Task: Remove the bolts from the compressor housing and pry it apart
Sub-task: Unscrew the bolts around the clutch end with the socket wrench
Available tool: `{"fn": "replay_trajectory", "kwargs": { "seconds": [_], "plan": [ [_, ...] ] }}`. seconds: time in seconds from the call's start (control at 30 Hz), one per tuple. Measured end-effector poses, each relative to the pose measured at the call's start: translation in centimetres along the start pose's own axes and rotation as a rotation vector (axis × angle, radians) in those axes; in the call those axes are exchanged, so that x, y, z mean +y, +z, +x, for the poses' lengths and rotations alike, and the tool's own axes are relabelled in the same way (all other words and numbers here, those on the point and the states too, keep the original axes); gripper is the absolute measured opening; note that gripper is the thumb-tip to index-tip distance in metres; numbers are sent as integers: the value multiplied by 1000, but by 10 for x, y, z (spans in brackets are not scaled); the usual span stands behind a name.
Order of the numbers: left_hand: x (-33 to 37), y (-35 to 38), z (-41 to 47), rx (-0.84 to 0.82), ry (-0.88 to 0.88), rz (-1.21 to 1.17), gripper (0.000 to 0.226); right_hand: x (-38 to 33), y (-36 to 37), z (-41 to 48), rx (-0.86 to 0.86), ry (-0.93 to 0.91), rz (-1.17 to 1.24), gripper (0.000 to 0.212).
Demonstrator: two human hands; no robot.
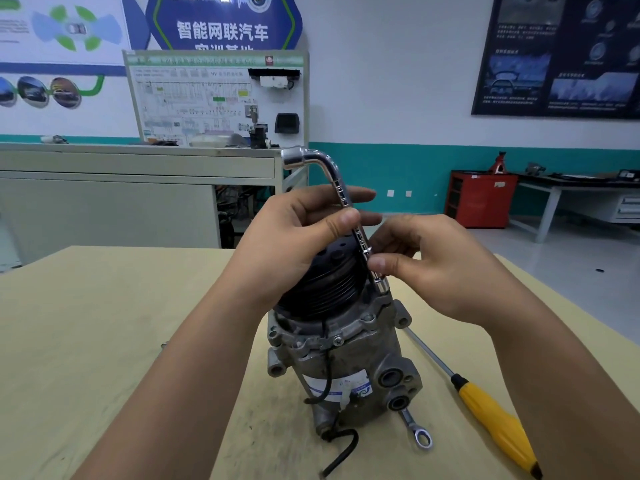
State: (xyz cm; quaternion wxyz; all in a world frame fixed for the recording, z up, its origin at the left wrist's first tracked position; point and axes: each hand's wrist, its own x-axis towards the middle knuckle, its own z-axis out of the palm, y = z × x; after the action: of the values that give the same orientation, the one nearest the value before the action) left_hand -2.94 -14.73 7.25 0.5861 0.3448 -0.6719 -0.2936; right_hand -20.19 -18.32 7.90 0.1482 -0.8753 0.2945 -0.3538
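A pale wooden desk [104, 341] is being used as the work surface in a workshop classroom. Nearest the camera, a black cable [343, 448] is being trailed from the foot of the compressor housing [346, 362]. The housing is being stood on end near the middle of the desk, with its black pulley [322, 289] uppermost. Just to its right, a ring spanner [417, 431] and a yellow-handled screwdriver [491, 414] are being left lying flat.

Above the housing, an L-shaped socket wrench [341, 190] is being held by both hands. Its upper shaft is being clasped between thumb and fingers by the left grip [287, 244]. Its lower shaft is being pinched just above the socket by the right grip [440, 268]. The socket end is being set at the housing's upper flange, beside the pulley; whether a bolt head is being fully engaged cannot be told.

The wrench is being held tilted, so the socket could well be slipped off and the bolt head rounded under torque. The housing is not plainly being steadied by either hand, so it is likely to be twisted or tipped.

Farther back, a grey cabinet [138, 168], a wiring training board [214, 98] and a red cabinet [481, 199] are being kept by the wall.
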Motion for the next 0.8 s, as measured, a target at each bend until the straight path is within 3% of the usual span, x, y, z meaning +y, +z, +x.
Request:
{"fn": "replay_trajectory", "kwargs": {
  "seconds": [0.1,0.3,0.37,0.47,0.8],
  "plan": [
    [1,0,-1,-20,-1,-32,22,0,-2,0,-32,-11,-19,23],
    [-1,3,0,67,6,33,7,-1,-6,-2,-84,-22,-53,5],
    [0,3,1,109,6,29,16,0,-5,-2,-10,1,8,15],
    [0,2,2,149,10,40,27,2,0,0,85,21,49,14],
    [-6,0,2,150,8,84,30,1,5,1,70,22,37,17]
  ]
}}
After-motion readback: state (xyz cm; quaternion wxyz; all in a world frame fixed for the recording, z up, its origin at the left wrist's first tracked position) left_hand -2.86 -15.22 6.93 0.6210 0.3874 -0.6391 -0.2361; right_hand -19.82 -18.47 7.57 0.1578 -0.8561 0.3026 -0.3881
